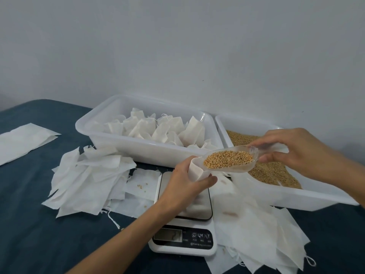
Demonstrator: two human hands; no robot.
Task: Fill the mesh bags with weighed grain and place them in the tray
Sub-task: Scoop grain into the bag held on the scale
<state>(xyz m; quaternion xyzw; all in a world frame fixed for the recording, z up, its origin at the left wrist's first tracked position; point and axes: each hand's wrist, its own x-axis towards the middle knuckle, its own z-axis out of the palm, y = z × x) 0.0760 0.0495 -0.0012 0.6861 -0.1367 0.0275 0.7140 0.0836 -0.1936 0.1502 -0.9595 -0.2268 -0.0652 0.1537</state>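
My left hand [183, 181] grips a small white mesh bag [195, 171] with its mouth up, just above the platform of a white kitchen scale [183, 238]. My right hand [292, 149] holds the handle of a clear plastic scoop [231, 161] heaped with golden grain; the scoop's tip rests at the bag's mouth. A white tray [110, 123] at the back holds several filled white bags. To its right a second white tray [296, 196] holds loose grain [270, 173].
Heaps of empty white bags lie left [88, 178] and right [260, 230] of the scale on the dark blue tabletop [39, 234]. Two more flat white sheets [21, 141] lie at the far left. A few grains are spilled on the bags beside the scale. A grey wall stands behind.
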